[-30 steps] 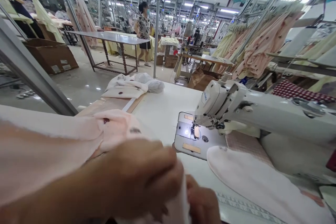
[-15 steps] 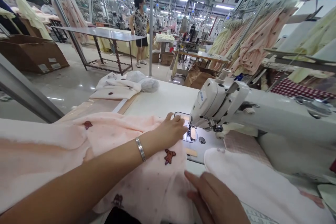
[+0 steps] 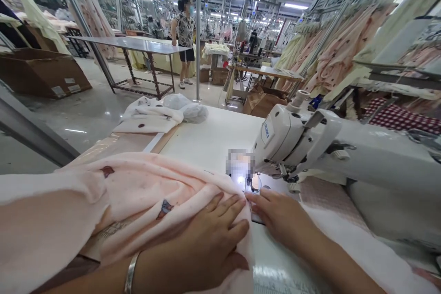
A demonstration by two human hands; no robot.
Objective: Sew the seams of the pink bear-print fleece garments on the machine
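Pale pink fleece fabric (image 3: 144, 193) with small printed animal figures lies in folds across the left of the sewing machine table. My left hand (image 3: 213, 225), with a silver bracelet at the wrist, rests on it, fingers stretched out and pressing the cloth. At the fabric's right edge, my right hand (image 3: 275, 211) pinches the cloth just in front of the presser foot (image 3: 248, 181). The white sewing machine (image 3: 292, 142) stands at right, its lamp shining on the needle area. My fingers cover part of the cloth's edge.
Another piece of pale fleece (image 3: 351, 229) lies to the right, below the machine arm. A folded printed piece (image 3: 144, 117) and a clear plastic bag (image 3: 188, 108) sit at the table's far left. A person (image 3: 184, 36) stands beyond, near a long table (image 3: 131, 43).
My left hand has come back from beside the needle and lies flat on the fabric. My right hand has moved forward to the cloth's edge at the presser foot. The fabric has bunched into folds.
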